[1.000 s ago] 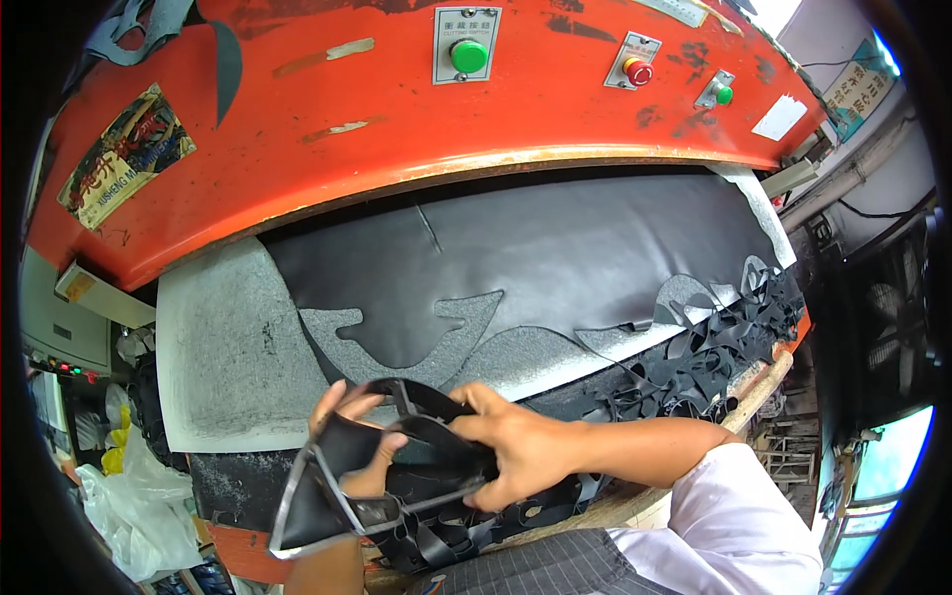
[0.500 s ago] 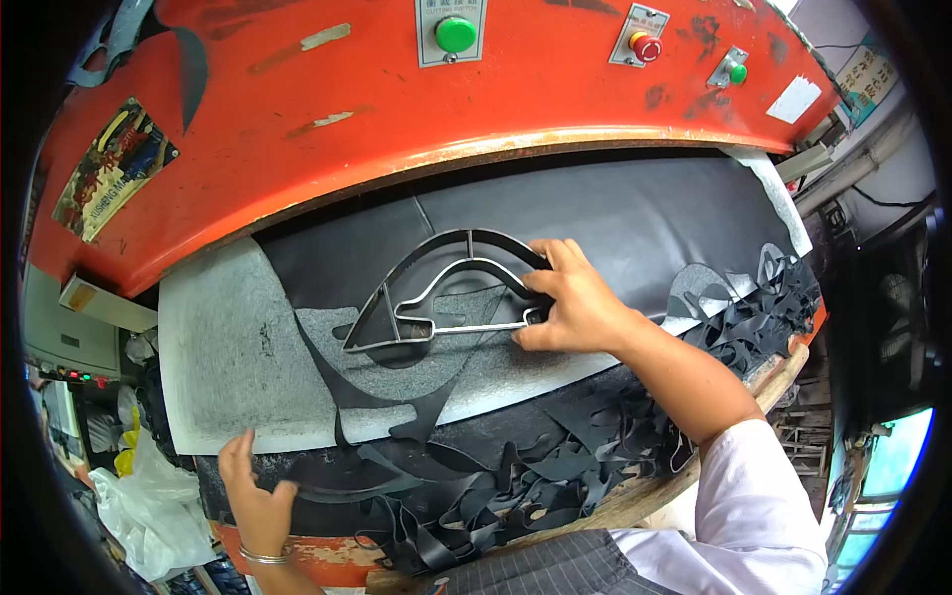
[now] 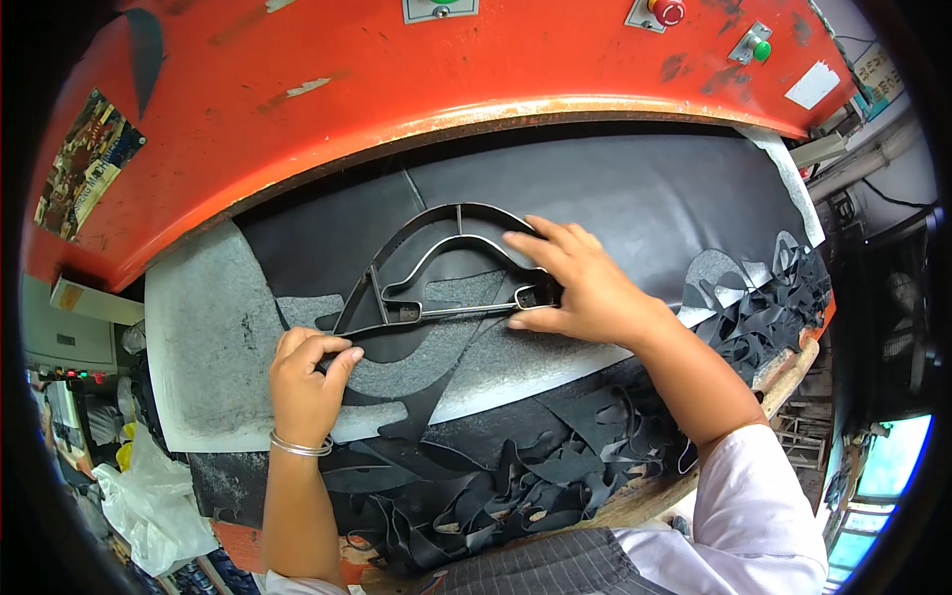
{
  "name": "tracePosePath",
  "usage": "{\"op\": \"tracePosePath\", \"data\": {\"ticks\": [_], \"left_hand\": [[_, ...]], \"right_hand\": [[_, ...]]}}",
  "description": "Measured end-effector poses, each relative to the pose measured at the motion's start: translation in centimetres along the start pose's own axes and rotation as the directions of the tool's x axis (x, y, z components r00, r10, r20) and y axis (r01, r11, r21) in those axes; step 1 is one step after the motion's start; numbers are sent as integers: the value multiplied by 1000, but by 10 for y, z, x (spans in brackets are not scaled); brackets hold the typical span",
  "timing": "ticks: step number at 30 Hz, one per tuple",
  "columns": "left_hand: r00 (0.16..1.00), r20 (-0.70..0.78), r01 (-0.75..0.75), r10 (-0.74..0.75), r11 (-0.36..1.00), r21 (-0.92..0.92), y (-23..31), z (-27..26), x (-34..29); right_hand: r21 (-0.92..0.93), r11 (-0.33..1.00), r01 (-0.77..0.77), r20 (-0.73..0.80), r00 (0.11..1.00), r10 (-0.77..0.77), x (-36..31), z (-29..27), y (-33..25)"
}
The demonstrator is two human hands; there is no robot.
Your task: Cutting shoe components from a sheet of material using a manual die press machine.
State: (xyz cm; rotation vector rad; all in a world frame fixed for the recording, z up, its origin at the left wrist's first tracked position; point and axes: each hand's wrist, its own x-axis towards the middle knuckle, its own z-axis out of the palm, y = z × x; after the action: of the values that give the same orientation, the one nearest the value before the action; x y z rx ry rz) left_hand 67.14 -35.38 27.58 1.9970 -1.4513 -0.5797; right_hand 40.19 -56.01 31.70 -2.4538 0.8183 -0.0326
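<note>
A metal cutting die (image 3: 375, 288), a curved steel outline with cross braces, lies on black leather-like sheet (image 3: 645, 198) and the grey fibrous layer showing through its cut-outs. My right hand (image 3: 587, 283) grips the die's right end, fingers over the top and thumb at the lower edge. By the die's left tip, my left hand (image 3: 305, 382) has thumb and forefinger closed at the narrow cut edge of the sheet; the exact pinch is partly hidden. A metal bangle (image 3: 301, 448) circles my left wrist. Below, a thin strip of the sheet (image 3: 421, 409) hangs over the pale board edge.
An orange press beam (image 3: 446, 74) spans the far side, with a red button (image 3: 667, 12) and a green button (image 3: 762, 51). Black offcuts (image 3: 535, 486) are heaped along the near edge; more scraps (image 3: 764, 322) lie at right. White plastic bags (image 3: 154, 511) sit at lower left.
My left hand has come up and right from the near edge to the die's left tip, its fingers closing. The die has shifted slightly; my right hand still holds it.
</note>
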Motion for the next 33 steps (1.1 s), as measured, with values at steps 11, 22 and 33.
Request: {"op": "tracePosePath", "data": {"ticks": [11,22,33], "left_hand": [[989,-122,72,-81,994,-80,-13,16,4],[986,-167,-31,19,997,-69,-11,19,-3],[985,-173,-7,-6,997,-77,-12,19,-2]], "right_hand": [[68,997,35,23,999,-36,-32,0,46],[73,989,132,-38,991,-129,-38,2,51],[66,991,115,-83,991,-109,-35,8,50]]}}
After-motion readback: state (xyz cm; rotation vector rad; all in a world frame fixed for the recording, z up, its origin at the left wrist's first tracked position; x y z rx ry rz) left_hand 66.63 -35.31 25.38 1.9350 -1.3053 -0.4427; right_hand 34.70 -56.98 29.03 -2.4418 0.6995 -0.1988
